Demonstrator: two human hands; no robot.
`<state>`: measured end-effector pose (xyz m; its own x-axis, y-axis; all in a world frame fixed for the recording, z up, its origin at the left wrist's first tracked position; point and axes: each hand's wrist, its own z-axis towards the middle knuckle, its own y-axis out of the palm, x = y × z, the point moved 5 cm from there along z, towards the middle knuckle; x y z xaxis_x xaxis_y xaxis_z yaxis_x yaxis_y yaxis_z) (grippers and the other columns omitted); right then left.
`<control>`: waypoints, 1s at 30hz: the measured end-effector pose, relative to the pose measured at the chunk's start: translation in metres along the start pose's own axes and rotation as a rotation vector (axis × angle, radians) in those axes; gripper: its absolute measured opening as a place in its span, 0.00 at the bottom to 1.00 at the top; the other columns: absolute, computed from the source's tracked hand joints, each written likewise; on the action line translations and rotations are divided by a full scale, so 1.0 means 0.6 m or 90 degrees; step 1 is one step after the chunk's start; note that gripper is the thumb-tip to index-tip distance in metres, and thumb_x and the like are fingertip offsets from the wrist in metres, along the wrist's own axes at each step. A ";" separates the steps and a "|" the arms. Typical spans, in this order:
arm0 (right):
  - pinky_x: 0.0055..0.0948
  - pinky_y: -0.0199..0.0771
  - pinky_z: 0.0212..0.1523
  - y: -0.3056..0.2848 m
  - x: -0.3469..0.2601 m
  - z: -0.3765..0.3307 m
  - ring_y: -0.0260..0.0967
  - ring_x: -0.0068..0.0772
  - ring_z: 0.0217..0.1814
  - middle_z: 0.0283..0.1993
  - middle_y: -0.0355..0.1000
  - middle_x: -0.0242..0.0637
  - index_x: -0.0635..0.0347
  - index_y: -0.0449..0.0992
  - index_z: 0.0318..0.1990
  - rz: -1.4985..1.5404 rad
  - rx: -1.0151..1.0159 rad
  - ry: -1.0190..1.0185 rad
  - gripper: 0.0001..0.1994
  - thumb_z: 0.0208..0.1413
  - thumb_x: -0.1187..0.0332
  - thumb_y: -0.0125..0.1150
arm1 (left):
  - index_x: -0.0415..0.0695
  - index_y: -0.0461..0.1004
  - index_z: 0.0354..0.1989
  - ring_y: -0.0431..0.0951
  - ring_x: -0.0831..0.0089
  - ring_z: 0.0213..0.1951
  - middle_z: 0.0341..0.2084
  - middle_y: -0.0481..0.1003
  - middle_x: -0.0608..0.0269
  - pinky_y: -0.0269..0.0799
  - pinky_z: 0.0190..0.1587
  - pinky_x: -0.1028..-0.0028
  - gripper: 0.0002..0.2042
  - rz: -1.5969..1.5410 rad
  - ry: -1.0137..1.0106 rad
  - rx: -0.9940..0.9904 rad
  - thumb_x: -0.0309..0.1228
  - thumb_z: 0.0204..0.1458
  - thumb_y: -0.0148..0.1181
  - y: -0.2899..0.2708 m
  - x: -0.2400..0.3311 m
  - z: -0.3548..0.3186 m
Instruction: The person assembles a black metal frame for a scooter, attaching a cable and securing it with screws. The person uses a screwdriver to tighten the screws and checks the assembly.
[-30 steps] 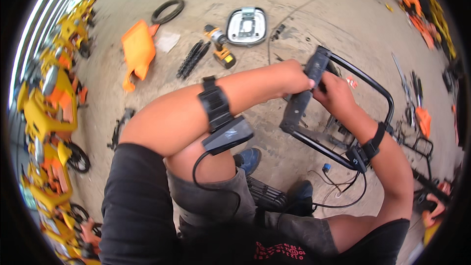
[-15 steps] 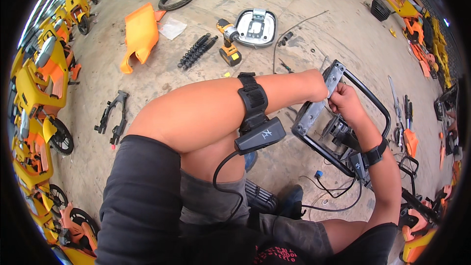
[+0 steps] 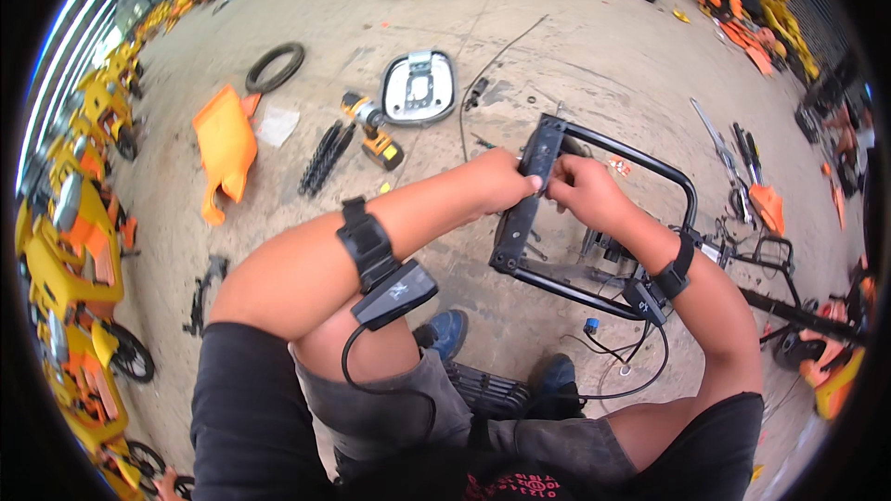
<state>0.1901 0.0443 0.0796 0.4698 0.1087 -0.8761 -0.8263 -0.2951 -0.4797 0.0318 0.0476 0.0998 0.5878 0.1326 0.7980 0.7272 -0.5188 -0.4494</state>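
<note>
A black tubular metal frame (image 3: 640,150), which looks like part of a scooter, stands before me with a flat drilled plate (image 3: 513,225) across its near-left end. My left hand (image 3: 509,180) is closed at the plate's outer edge, its thumb against the metal and its other fingers hidden. On the inner side of the same plate, my right hand (image 3: 589,189) has its fingers curled into a pinch. Whatever lies between those fingertips is too small or covered to make out. Both wrists carry strapped black boxes with cables.
To the left on the concrete lie a cordless drill (image 3: 373,133), black shock absorbers (image 3: 325,160), an orange body panel (image 3: 225,150), a tyre (image 3: 276,68) and a white-lined lid (image 3: 419,88). Long hand tools (image 3: 733,153) lie at right. Yellow scooters (image 3: 70,269) line the left side.
The whole view has shifted, so the floor items and the frame sit farther left. The plate's face now looks darker and differently angled. Both hands stay at the plate, the left thumb now visible.
</note>
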 end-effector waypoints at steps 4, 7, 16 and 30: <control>0.25 0.72 0.24 0.006 0.010 0.011 0.70 0.22 0.21 0.25 0.74 0.35 0.68 0.76 0.30 0.092 -0.050 0.044 0.07 0.53 0.71 0.59 | 0.35 0.75 0.44 0.67 0.74 0.21 0.24 0.72 0.62 0.63 0.22 0.72 0.17 0.015 -0.058 -0.029 0.39 0.59 0.58 -0.005 0.001 -0.005; 0.26 0.72 0.23 0.005 0.010 0.007 0.70 0.22 0.22 0.25 0.74 0.34 0.67 0.76 0.29 0.089 -0.022 0.048 0.08 0.51 0.70 0.63 | 0.37 0.75 0.41 0.64 0.77 0.21 0.22 0.69 0.66 0.61 0.23 0.75 0.15 -0.004 -0.072 -0.025 0.38 0.59 0.59 -0.002 0.012 -0.013; 0.47 0.74 0.33 0.014 0.003 -0.008 0.74 0.53 0.32 0.26 0.74 0.46 0.62 0.71 0.30 -0.257 0.127 -0.353 0.09 0.51 0.65 0.58 | 0.39 0.73 0.41 0.56 0.82 0.20 0.20 0.62 0.74 0.53 0.21 0.77 0.11 -0.075 -0.099 -0.046 0.35 0.61 0.57 0.003 0.000 -0.004; 0.34 0.74 0.28 0.009 0.024 0.008 0.75 0.36 0.25 0.25 0.75 0.42 0.65 0.76 0.30 0.029 0.041 -0.081 0.09 0.49 0.66 0.62 | 0.43 0.71 0.38 0.55 0.84 0.20 0.21 0.59 0.77 0.54 0.23 0.79 0.07 -0.083 -0.105 -0.059 0.34 0.63 0.55 0.007 0.006 -0.012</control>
<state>0.1910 0.0491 0.0644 0.3923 0.2168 -0.8939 -0.8656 -0.2419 -0.4385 0.0345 0.0400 0.1037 0.5458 0.3357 0.7677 0.7701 -0.5621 -0.3016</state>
